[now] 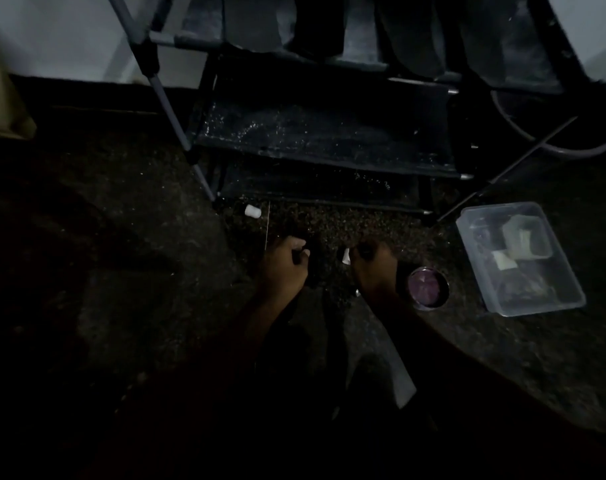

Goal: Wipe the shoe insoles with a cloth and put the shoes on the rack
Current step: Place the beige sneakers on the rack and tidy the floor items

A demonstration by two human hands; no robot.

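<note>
The scene is very dark. My left hand (pixel 284 268) and my right hand (pixel 372 268) are low over the carpet in front of the shoe rack (pixel 322 133), both with curled fingers. Between them they grip a dark item (pixel 317 268) with a small white tag (pixel 346 256) by my right fingers. It is too dark to tell whether this item is a shoe or a cloth. Dark shoes (pixel 409 36) stand on the rack's upper shelf. A pale strip (pixel 398 375), perhaps cloth, lies under my right forearm.
The rack's two lower black fabric shelves carry light specks. A clear plastic box (pixel 568 292) with small items sits on the carpet at the right. A round metal-rimmed tin (pixel 428 287) lies beside my right wrist. A small white cap (pixel 253 212) rests near the rack's foot.
</note>
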